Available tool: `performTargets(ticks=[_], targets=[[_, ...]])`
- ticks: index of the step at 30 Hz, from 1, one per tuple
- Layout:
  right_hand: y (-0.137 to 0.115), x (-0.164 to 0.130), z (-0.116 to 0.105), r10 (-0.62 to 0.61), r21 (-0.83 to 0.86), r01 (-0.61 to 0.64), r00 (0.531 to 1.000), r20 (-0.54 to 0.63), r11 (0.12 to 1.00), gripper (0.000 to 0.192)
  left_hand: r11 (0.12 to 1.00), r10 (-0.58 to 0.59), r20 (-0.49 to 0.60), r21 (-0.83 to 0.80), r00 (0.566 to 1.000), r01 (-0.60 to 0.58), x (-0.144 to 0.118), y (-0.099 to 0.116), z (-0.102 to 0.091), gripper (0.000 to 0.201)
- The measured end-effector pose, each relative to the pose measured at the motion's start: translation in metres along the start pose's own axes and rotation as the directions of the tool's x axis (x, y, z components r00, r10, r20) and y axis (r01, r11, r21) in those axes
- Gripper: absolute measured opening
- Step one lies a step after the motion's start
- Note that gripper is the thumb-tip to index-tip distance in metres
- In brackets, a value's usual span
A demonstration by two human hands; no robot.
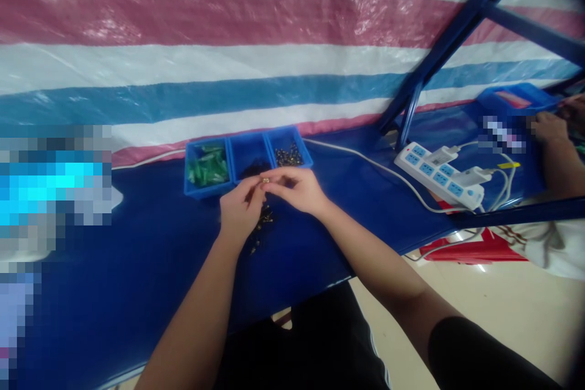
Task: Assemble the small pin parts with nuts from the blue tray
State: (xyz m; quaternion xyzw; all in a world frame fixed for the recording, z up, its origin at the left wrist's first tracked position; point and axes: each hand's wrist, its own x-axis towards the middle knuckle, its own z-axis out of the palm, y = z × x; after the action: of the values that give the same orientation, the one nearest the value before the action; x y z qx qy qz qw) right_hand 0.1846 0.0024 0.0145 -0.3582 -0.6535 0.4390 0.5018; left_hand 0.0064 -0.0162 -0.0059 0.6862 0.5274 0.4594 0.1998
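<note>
My left hand and my right hand meet above the blue table, thumbs and fingertips pinched together. Between their fingertips a small brass-coloured metal piece shows; its exact kind is too small to make out. Below the hands, several small brass and dark metal parts lie loose on the table, partly hidden by my left hand. Just beyond stand three joined blue bins. Green pieces fill the left one, small black pieces lie in the middle one, and brass-coloured metal parts are in the right one.
A white power strip with plugged-in adapters and cables stands at the right, near a blue metal frame. Farther right, another person's hand is beside a blue bin. A striped plastic sheet hangs behind the table.
</note>
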Motion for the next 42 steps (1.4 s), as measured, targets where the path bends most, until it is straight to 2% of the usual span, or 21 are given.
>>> performTargets(ticks=[8, 13, 16, 23, 25, 28, 33, 36, 42], targets=[[-0.003, 0.004, -0.001, -0.094, -0.053, 0.093, 0.995, -0.013, 0.994, 0.024, 0.999, -0.047, 0.005, -0.012, 0.999, 0.047, 0.001, 0.001, 0.000, 0.025], [-0.004, 0.003, -0.002, -0.041, -0.100, 0.038, 0.999, -0.031, 0.994, 0.025, 0.993, -0.071, -0.048, -0.093, 0.996, 0.067, 0.001, 0.006, -0.002, 0.031], [-0.002, 0.002, -0.003, -0.110, -0.151, 0.107, 0.994, -0.016, 0.983, 0.020, 0.991, -0.071, -0.038, -0.120, 0.997, 0.066, 0.000, 0.006, -0.002, 0.030], [0.001, 0.004, -0.006, -0.227, -0.278, 0.228, 0.973, 0.038, 0.933, 0.019, 0.996, -0.084, -0.031, -0.011, 0.996, 0.084, 0.003, 0.008, -0.003, 0.028], [0.002, 0.003, -0.007, -0.221, -0.275, 0.225, 0.974, 0.043, 0.935, 0.023, 0.997, -0.073, -0.013, -0.001, 0.997, 0.073, 0.004, 0.011, -0.003, 0.027], [0.003, 0.002, -0.006, -0.175, -0.223, 0.172, 0.985, 0.008, 0.959, 0.030, 0.997, -0.072, -0.042, 0.002, 0.997, 0.072, 0.004, 0.014, -0.003, 0.025], [0.002, 0.002, -0.004, -0.063, -0.199, 0.048, 0.995, -0.073, 0.979, 0.020, 0.986, -0.137, -0.063, -0.101, 0.989, 0.131, 0.002, 0.012, -0.001, 0.025], [-0.001, 0.002, -0.004, -0.097, -0.215, 0.083, 0.994, -0.056, 0.973, 0.016, 0.976, -0.163, -0.038, -0.156, 0.986, 0.155, 0.002, 0.009, 0.000, 0.026], [-0.005, 0.003, -0.006, -0.131, -0.208, 0.125, 0.991, -0.016, 0.970, 0.015, 0.978, -0.136, -0.040, -0.163, 0.990, 0.128, 0.002, 0.007, 0.000, 0.024]])
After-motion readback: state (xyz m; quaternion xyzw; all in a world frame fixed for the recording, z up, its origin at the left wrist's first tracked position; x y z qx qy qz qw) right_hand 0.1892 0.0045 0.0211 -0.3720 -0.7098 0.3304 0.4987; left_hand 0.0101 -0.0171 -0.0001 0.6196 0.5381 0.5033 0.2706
